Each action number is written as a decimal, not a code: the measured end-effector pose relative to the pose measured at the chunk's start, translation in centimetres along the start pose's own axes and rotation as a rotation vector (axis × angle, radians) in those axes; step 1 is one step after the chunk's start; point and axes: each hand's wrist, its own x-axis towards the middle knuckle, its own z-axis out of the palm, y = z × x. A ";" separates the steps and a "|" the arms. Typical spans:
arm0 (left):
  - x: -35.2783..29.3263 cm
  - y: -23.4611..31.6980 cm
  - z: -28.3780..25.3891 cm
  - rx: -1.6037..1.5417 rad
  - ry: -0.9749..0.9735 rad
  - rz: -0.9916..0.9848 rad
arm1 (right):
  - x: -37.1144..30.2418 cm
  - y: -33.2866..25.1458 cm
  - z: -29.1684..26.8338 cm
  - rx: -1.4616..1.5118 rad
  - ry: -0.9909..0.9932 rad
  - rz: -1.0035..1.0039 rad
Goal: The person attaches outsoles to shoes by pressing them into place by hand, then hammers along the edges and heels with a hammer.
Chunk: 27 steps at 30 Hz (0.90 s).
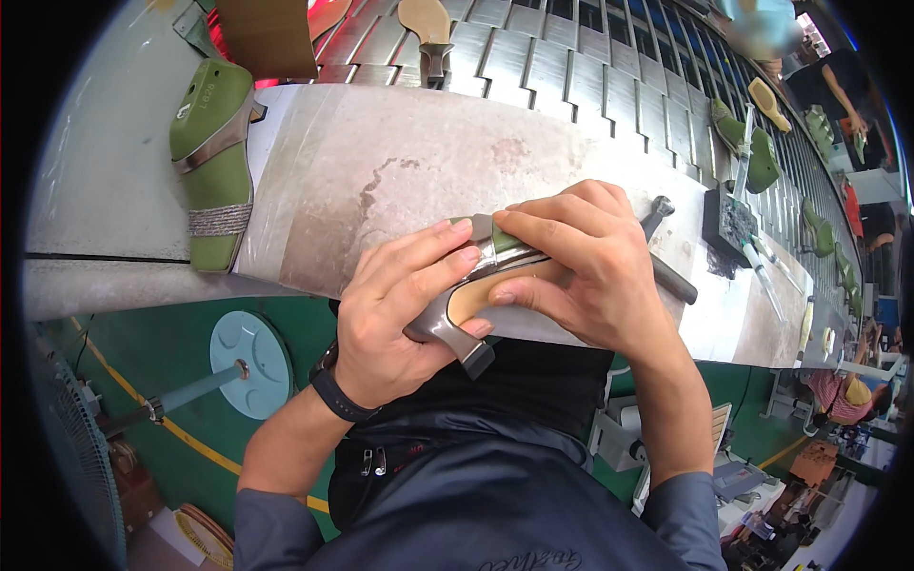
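Observation:
Both of my hands are wrapped round a heeled sandal on a green shoe last, held tilted above the near edge of the workbench. Its tan sole faces me, and the metallic grey heel points down toward my body. My left hand grips the heel end, its fingertips lying on the upper strap. Across the front part, my right hand curls its fingers over the far side, with the thumb pressed on the sole. My fingers hide much of the last and straps.
On the left of the bench, another sandal on a green last lies. A dark-handled tool sits beside my right hand. Farther right stand a black block and syringe-like tubes. Behind runs a slatted metal conveyor carrying shoe parts.

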 end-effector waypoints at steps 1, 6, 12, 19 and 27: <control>-0.1 -0.1 0.0 0.013 0.002 0.014 | 0.1 0.0 0.1 0.002 -0.002 0.000; -0.3 -0.5 0.2 0.032 0.032 0.063 | 0.3 -0.2 0.1 0.041 -0.035 0.044; -1.0 -1.2 0.9 0.074 0.077 0.104 | 0.8 -0.6 -0.5 0.074 -0.129 0.093; -2.5 -1.5 1.6 0.165 0.105 0.126 | 3.3 -2.2 -1.4 0.107 -0.296 0.251; -3.0 -1.0 1.9 0.159 0.155 0.092 | 5.5 -2.4 -1.7 0.144 -0.491 0.283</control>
